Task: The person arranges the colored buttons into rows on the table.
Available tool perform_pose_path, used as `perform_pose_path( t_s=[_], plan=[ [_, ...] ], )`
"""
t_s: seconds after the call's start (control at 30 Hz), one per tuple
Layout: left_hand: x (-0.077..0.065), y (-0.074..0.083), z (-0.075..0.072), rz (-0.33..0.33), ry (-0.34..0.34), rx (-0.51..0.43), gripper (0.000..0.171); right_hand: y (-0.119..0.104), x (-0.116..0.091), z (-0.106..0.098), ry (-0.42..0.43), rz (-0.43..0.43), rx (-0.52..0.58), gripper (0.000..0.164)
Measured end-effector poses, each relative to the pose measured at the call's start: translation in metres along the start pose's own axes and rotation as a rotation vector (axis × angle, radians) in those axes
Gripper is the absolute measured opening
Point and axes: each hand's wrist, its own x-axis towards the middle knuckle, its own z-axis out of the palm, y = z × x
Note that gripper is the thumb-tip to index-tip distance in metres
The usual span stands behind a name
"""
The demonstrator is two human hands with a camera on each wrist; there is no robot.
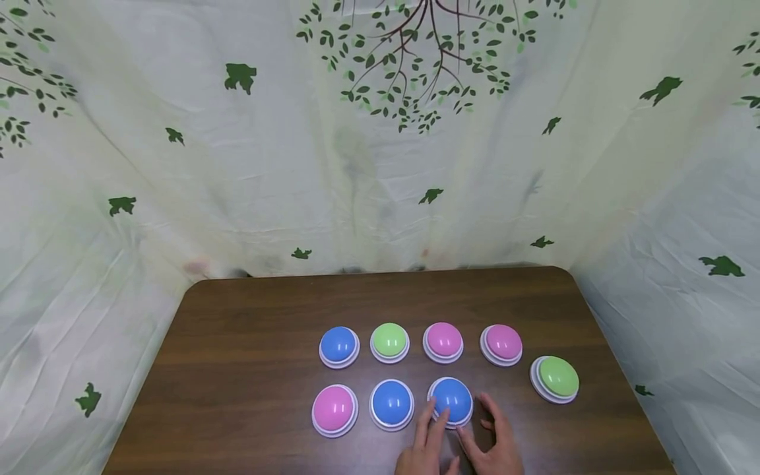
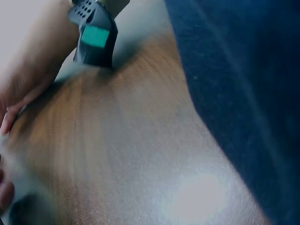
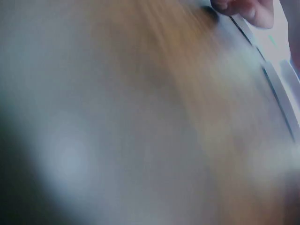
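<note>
Two bare hands are at the front of the brown table in the head view. Fingertips of the left hand touch the lower left rim of a blue dome push button with a white base. On its other side the right hand has its thumb by the lower rim and its index finger just right of the base, spread apart. To the left sit another blue button and a pink button. Both wrist views are blurred and show mostly wood; the button is not visible there.
Behind is a row with a blue button, a green button and two pink buttons. Another green button stands at the right. White cloth with leaf prints surrounds the table. Dark blue fabric borders the left wrist view.
</note>
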Motion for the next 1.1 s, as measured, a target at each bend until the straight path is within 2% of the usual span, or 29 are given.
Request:
perform_pose_path(
  t_s=[0.07, 0.1, 0.17, 0.23, 0.3, 0.37, 0.47, 0.53, 0.63, 0.8, 0.9, 1.1],
  plan=[
    [0.001, -0.003, 0.003, 0.212, 0.007, 0.000, 0.067, 0.009, -0.001, -0.007, 0.123, 0.021, 0.038, 0.074],
    [0.003, -0.005, 0.004, 0.319, -0.018, -0.014, 0.062, 0.013, 0.000, -0.011, 0.193, 0.040, 0.049, 0.071],
    [0.009, -0.006, 0.008, 0.493, -0.123, -0.070, 0.055, 0.021, 0.003, -0.022, 0.331, 0.111, 0.047, 0.065],
    [0.017, -0.003, 0.012, 0.596, -0.260, -0.124, 0.051, 0.029, 0.007, -0.035, 0.435, 0.198, 0.017, 0.061],
    [0.026, 0.004, 0.019, 0.623, -0.363, -0.154, 0.050, 0.036, 0.013, -0.049, 0.474, 0.302, -0.022, 0.059],
    [0.035, 0.014, 0.028, 0.596, -0.387, -0.162, 0.050, 0.043, 0.021, -0.062, 0.439, 0.409, -0.078, 0.063],
    [0.049, 0.030, 0.038, 0.511, -0.385, -0.223, 0.056, 0.056, 0.033, -0.076, 0.324, 0.482, -0.130, 0.075],
    [0.059, 0.040, 0.043, 0.458, -0.374, -0.257, 0.060, 0.064, 0.042, -0.082, 0.241, 0.474, -0.159, 0.084],
    [0.074, 0.053, 0.048, 0.391, -0.377, -0.285, 0.067, 0.075, 0.053, -0.087, 0.178, 0.404, -0.165, 0.093],
    [0.088, 0.069, 0.059, 0.298, -0.376, -0.195, 0.075, 0.084, 0.066, -0.092, 0.159, 0.341, -0.146, 0.096],
    [0.095, 0.079, 0.065, 0.255, -0.413, -0.101, 0.082, 0.085, 0.070, -0.094, 0.139, 0.366, -0.143, 0.095],
    [0.109, 0.096, 0.069, 0.153, -0.498, 0.068, 0.094, 0.083, 0.078, -0.096, 0.038, 0.455, -0.204, 0.099]
  ],
)
